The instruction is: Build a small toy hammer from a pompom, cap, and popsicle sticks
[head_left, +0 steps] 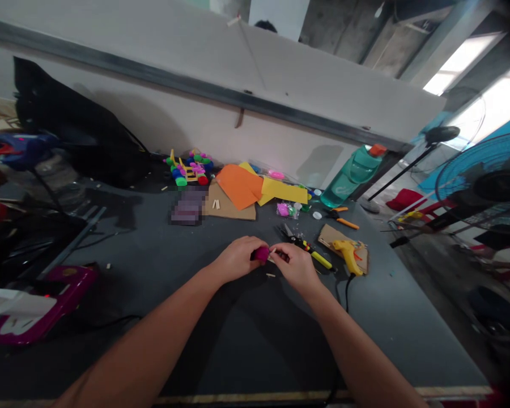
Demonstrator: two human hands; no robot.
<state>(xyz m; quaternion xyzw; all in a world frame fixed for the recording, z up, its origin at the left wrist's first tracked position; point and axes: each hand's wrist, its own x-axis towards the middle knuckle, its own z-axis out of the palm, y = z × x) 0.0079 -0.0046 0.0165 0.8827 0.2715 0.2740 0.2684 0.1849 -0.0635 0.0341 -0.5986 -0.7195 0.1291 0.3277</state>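
Between the fingers of my left hand (238, 259) is a small magenta piece (262, 253), rounded like a bottle cap. My right hand (295, 265) pinches a short pale stick (272, 253) against the magenta piece's right side; the fingertips hide most of it. Just below the hands, another short pale stick (271, 275) lies on the dark tabletop (238, 334). Scissors (289, 233) and a yellow-and-black handled tool (321, 259) lie close to my right hand.
A yellow glue gun (347, 258) rests on cardboard at right, its cord running toward the front edge. Orange paper (240, 186), colourful small toys (191, 168) and a teal bottle (351, 177) stand or lie along the wall. At left is a magenta device (63, 303).
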